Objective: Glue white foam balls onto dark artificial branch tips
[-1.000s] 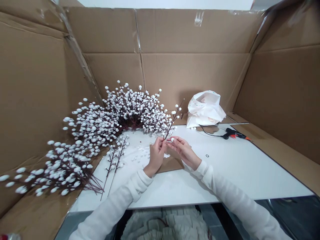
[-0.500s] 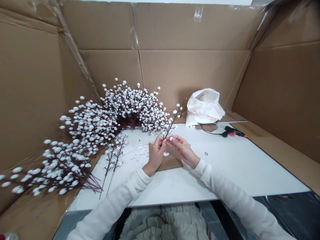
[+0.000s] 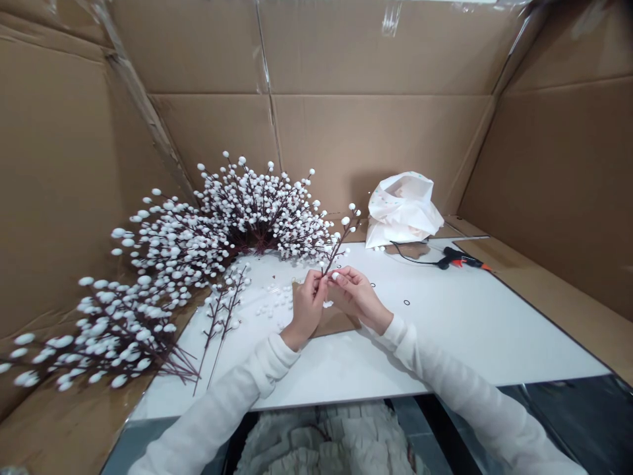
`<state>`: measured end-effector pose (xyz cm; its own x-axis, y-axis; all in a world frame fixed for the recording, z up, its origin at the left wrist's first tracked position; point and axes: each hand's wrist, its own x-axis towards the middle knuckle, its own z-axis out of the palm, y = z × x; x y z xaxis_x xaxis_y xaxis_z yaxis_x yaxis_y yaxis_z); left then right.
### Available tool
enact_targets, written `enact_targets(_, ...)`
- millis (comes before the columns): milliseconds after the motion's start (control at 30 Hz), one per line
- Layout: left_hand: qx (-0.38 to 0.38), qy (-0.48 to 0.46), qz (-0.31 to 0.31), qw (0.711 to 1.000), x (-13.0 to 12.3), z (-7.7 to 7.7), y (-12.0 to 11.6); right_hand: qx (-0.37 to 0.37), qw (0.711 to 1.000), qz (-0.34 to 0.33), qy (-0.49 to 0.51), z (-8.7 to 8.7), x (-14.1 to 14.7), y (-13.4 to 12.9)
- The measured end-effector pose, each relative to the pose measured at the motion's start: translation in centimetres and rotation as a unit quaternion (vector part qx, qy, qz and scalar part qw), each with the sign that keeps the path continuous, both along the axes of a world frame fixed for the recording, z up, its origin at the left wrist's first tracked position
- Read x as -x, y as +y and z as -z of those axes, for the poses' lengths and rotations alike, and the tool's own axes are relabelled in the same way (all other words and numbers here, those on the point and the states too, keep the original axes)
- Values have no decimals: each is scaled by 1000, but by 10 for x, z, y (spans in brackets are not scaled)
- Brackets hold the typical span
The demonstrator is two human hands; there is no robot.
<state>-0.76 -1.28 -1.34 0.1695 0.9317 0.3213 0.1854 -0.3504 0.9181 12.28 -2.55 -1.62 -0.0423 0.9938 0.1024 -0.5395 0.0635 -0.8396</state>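
Pinching a slender berry sprig (image 3: 341,245) low on its dark stem, the left hand (image 3: 307,307) holds it tilted up over the middle of a white board (image 3: 475,336). The right hand (image 3: 360,297) is closed narrowly on a small white ball (image 3: 335,275) right beside the stem; whether the ball touches the stem is hard to tell. The sprig looks light and wiry, likely stiff but springy, and the bare lower stem seems the safest place to grip, since the round white beads along it may knock loose or dent. The ball looks like soft, featherweight foam, best taken with fingertip pressure only.

On the board, loose white balls lie left of the hands, and a brown cardboard scrap (image 3: 337,322) sits under them. Two thin loose sprigs (image 3: 222,316) lie at the board's left edge, beyond which a dense fan of beaded sprigs (image 3: 257,211) spreads, its dark stems likely to snag if pulled apart. Toward the board's far right corner lies a hot glue gun (image 3: 457,262) with a red trigger and black cord, and a crumpled white plastic bag (image 3: 403,211) sits past the far edge.
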Motion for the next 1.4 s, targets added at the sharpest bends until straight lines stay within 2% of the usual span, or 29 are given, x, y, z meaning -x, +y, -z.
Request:
enact_targets(167,-3,10,11,1000,0,-1,-1,-11,1000,-4,-7,1,-2,0)
enact_targets(467,-8,2,31,999,1,0,-1,12,1000,-6,-18,-2,-5,0)
enact_targets(767,-20,26,26,999,1,2,0,1,1000,-10,-26,0,-3,2)
enact_targets(833,-22,16,24,999,1,1,2,-18,998,-10,-56,0,-5,4)
enact_targets(933,-26,-25,4,999,4,-3,8,-89,985,-22,-143,-2,-23,17)
enact_targets(1000,-23,-57,-28,998,7,-7,12,-115,959,19,-258,-1,-46,31)
enact_targets(1033,-19,-73,-43,996,8,-8,15,-110,929,79,-345,0,-60,40)
enact_targets(1067,-14,-88,-55,995,9,-9,17,-75,868,147,-468,2,-74,50)
enact_targets(1100,-10,-101,-60,993,10,-10,19,-19,774,203,-599,5,-87,59)
enact_targets(1133,-7,-111,-57,992,11,-10,20,13,735,228,-638,9,-100,68)
enact_targets(1233,23,-138,-27,990,12,-9,22,69,676,248,-690,21,-124,91)
enact_targets(1333,83,-173,5,981,12,-6,23,102,643,231,-723,31,-130,107)
enact_targets(1400,111,-186,27,976,12,-5,24,118,632,226,-732,35,-129,116)
